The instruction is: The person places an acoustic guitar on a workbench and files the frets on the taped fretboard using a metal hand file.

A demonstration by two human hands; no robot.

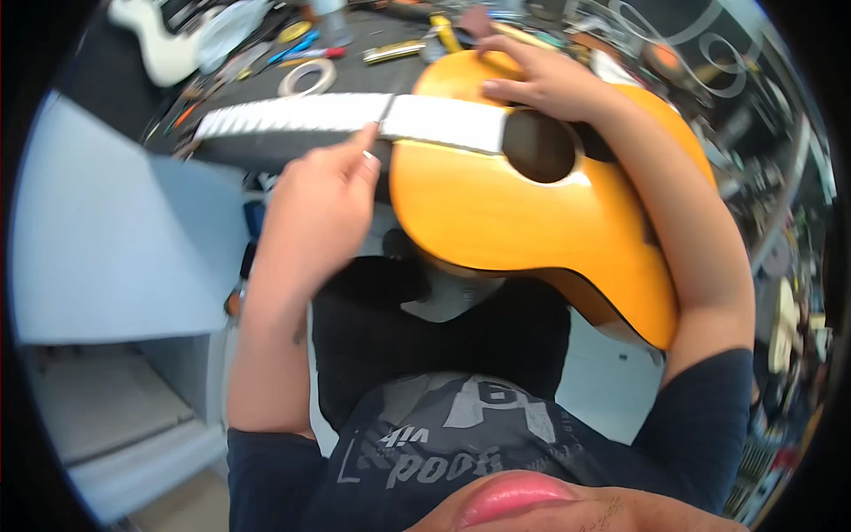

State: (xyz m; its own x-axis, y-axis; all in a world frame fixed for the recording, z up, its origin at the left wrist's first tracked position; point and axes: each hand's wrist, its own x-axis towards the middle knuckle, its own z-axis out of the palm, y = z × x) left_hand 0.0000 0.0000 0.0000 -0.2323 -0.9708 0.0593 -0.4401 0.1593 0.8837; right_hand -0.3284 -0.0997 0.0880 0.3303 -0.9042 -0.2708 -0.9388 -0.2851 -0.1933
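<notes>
An acoustic guitar (496,208) with a glossy orange-yellow top lies across the bench edge and above my lap, its neck toward the left. White strips, apparently masking tape (443,121), cover the fretboard, with a dark gap where neck meets body. My left hand (328,191) has its index finger stretched to that gap, touching or just above it; the other fingers are curled and partly hidden. My right hand (545,80) rests with fingers apart on the upper body beside the soundhole (541,146), my forearm lying over the guitar's right side. No strings are visible.
A roll of tape (307,78) lies on the dark bench behind the neck, among pens, a yellow-handled tool and other clutter. A white guitar-shaped piece (160,44) is at the far left. Coiled clear tubing (709,53) sits at the back right. A pale cabinet (124,230) stands at left.
</notes>
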